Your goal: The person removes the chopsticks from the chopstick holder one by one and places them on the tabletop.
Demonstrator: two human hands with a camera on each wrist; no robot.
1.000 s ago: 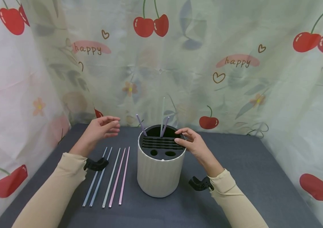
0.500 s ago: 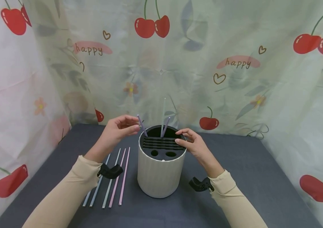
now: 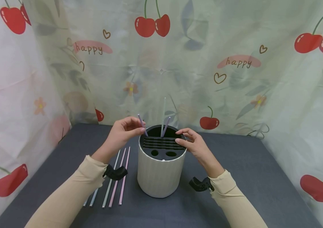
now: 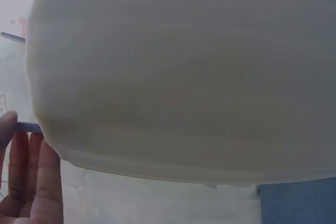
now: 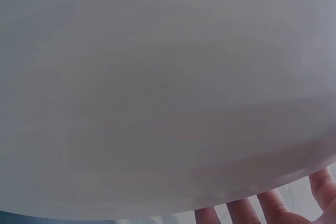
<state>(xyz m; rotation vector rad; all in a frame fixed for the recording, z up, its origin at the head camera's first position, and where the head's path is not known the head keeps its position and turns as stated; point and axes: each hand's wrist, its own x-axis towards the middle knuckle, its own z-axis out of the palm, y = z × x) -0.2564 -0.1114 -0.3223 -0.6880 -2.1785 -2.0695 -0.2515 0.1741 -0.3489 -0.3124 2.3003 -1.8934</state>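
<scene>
A white round holder (image 3: 159, 177) with a black divided insert (image 3: 161, 153) stands upright on the table. In its back compartment lean two purple straws and a pale one (image 3: 163, 114). My left hand (image 3: 122, 131) pinches the left purple straw (image 3: 140, 119) between thumb and fingers; in the left wrist view this straw (image 4: 29, 127) shows just past the holder's wall. My right hand (image 3: 194, 145) grips the holder's right rim, fingers curled over it. In the right wrist view the wall fills most of the picture, and the fingertips (image 5: 241, 212) are partly hidden behind the rim.
Several blue, pale and pink straws (image 3: 124, 180) lie side by side on the dark tabletop (image 3: 227, 202) left of the holder, partly covered by my left wrist and sleeve. A cherry-print curtain (image 3: 161, 69) hangs behind and along both sides.
My left hand has moved right from beside the holder to the left purple straw and now pinches it. The right hand has stayed on the rim.
</scene>
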